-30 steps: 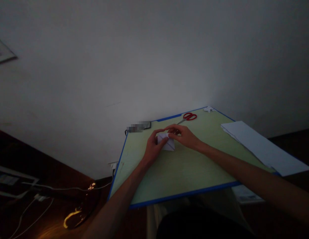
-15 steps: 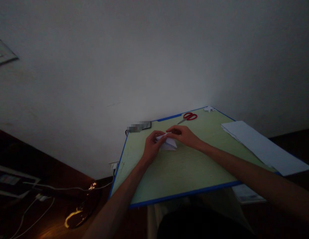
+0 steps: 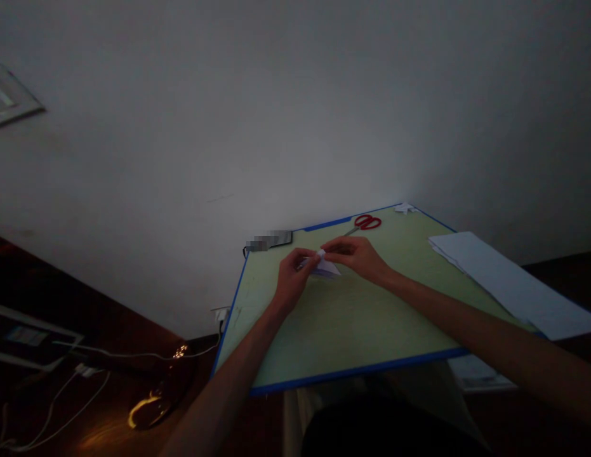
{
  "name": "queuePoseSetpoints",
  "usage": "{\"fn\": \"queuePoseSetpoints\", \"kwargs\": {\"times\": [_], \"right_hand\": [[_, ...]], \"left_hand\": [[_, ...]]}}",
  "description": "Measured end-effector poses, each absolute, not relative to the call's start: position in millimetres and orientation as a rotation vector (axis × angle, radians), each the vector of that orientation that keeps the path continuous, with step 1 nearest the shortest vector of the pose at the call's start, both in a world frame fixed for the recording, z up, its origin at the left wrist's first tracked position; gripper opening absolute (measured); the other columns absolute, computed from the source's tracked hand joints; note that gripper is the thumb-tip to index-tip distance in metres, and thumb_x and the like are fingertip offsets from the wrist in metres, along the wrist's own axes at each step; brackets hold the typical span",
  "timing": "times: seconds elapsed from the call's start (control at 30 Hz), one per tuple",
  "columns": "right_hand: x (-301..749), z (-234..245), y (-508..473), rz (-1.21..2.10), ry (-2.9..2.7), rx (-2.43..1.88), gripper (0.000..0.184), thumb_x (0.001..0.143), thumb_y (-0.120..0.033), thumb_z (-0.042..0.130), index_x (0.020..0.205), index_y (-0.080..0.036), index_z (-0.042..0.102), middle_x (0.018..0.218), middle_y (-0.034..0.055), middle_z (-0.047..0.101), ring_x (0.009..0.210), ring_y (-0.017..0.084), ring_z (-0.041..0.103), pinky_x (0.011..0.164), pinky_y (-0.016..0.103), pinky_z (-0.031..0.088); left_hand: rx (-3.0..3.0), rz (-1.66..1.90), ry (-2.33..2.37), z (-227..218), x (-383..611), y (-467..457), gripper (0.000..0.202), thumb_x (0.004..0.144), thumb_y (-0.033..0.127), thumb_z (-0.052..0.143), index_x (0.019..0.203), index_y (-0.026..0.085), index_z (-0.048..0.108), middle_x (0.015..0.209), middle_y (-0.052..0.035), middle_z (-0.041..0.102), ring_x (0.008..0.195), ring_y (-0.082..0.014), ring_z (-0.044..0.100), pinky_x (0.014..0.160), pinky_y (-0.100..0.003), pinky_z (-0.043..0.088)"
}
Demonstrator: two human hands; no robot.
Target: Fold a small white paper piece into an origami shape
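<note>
A small folded piece of white paper (image 3: pixel 326 268) is held between my two hands, above the pale green table (image 3: pixel 371 324). My left hand (image 3: pixel 294 271) grips its left side, thumb across the near face. At its top edge my right hand (image 3: pixel 356 255) pinches a corner between thumb and fingertips. The paper's far side is hidden behind the fingers. Just beyond my right hand lie red-handled scissors (image 3: pixel 367 222), their blades partly covered by that hand.
White paper sheets (image 3: pixel 504 279) overhang the table's right edge. A small folded white paper piece (image 3: pixel 404 207) lies at the far right corner. At the far left corner is a dark-edged flat object (image 3: pixel 280 238), partly blurred out. A wall outlet (image 3: pixel 221 314) with a cable is left.
The folded paper has tilted, so its lower part shows flatter. My right fingers have shifted slightly along its top edge. The whole view has moved a little.
</note>
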State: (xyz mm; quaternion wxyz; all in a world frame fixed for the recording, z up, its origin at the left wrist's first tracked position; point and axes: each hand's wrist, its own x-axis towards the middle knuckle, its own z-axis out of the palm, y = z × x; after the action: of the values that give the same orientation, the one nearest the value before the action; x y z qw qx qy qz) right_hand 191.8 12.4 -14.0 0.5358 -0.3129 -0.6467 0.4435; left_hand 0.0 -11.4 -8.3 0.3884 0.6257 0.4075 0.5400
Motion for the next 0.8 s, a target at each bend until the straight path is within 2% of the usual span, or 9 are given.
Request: {"fn": "queuePoseSetpoints", "kwargs": {"times": [0.17,0.4,0.57,0.8], "right_hand": [[189.8,-13.0,10.0,1.075,-1.549,-0.724,0.032,0.069,-0.041,0.086,0.093,-0.020,0.080,0.090,0.0057,0.080,0.085,0.022,0.076,0.086,0.039,0.061],[187.4,-12.3,7.3,1.102,-1.512,-0.714,0.028,0.069,-0.039,0.086,0.089,-0.021,0.080,0.090,0.0047,0.080,0.086,0.022,0.075,0.088,0.039,0.060],[187.1,-11.2,6.2,1.151,-1.475,-0.720,0.034,0.068,-0.038,0.088,0.095,-0.021,0.079,0.091,0.0048,0.080,0.087,0.021,0.075,0.089,0.039,0.060],[185.6,-11.8,6.6,1.175,-1.453,-0.726,0.030,0.065,-0.037,0.089,0.088,-0.020,0.080,0.088,0.0045,0.080,0.084,0.020,0.074,0.089,0.039,0.058]], "left_hand": [[1.592,1.414,1.056,-7.8,1.8,-13.7,0.030,0.078,0.044,0.080,0.083,0.016,0.071,0.086,-0.0046,0.072,0.080,-0.0168,0.065,0.074,-0.029,0.053],[1.553,1.418,1.058,-9.9,4.4,-15.4,0.026,0.081,0.041,0.078,0.084,0.015,0.072,0.083,-0.0036,0.071,0.077,-0.0156,0.064,0.071,-0.027,0.051],[1.525,1.447,1.061,-10.1,6.2,-16.4,0.028,0.081,0.042,0.078,0.083,0.015,0.071,0.080,-0.0023,0.069,0.074,-0.0143,0.063,0.069,-0.026,0.050],[1.523,1.466,1.089,-10.7,6.5,-15.9,0.028,0.079,0.042,0.079,0.082,0.015,0.071,0.079,-0.0025,0.068,0.074,-0.0148,0.063,0.070,-0.027,0.052]]}}
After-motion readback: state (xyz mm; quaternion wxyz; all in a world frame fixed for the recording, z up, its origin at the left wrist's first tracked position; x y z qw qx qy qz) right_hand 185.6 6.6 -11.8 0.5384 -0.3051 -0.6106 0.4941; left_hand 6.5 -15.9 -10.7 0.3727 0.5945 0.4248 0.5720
